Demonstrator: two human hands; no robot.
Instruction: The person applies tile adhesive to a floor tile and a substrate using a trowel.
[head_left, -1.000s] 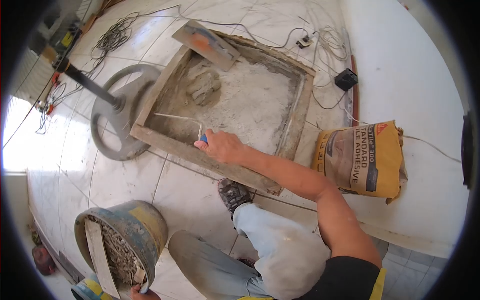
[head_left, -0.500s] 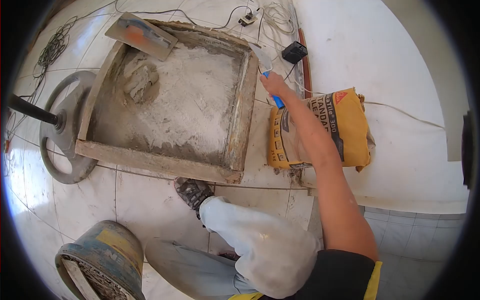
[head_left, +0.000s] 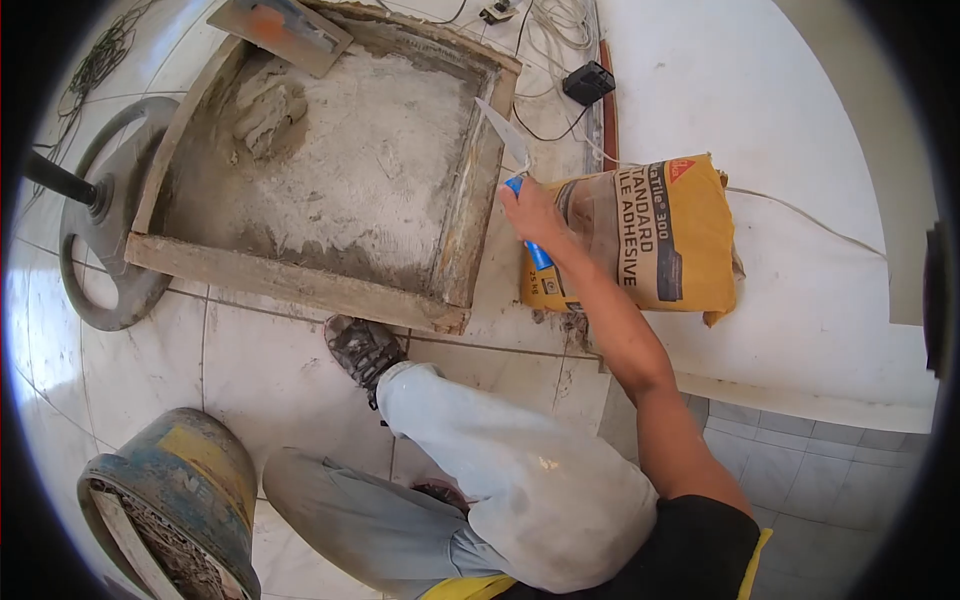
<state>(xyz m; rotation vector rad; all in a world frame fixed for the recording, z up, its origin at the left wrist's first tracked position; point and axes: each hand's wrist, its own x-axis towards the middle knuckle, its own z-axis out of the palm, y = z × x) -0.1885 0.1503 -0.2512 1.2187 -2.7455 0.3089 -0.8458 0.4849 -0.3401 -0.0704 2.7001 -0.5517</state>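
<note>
Your left hand is lying outside the picture, so I can't tell what its fingers are doing. At far left, a black pole (head_left: 62, 185) is running off the edge from a grey base (head_left: 120, 215), which a wooden box (head_left: 290, 285) is partly hiding. Below, a bucket (head_left: 215, 470) is getting cut off, its rubble (head_left: 180, 545) showing indistinctly. Inside the box, a grey lump (head_left: 268, 112) is sitting near a float (head_left: 275, 35), whose end is running past the top edge. Your right hand (head_left: 532, 213) is holding a trowel (head_left: 512, 142) between box and bag, fingers wrapping closely around its blue handle and hiding the middle. The blade's tip is overlapping the box's right side; I can't tell whether it is touching. Rightmost, your hand and forearm are covering some print on the yellow bag (head_left: 690, 230).
</note>
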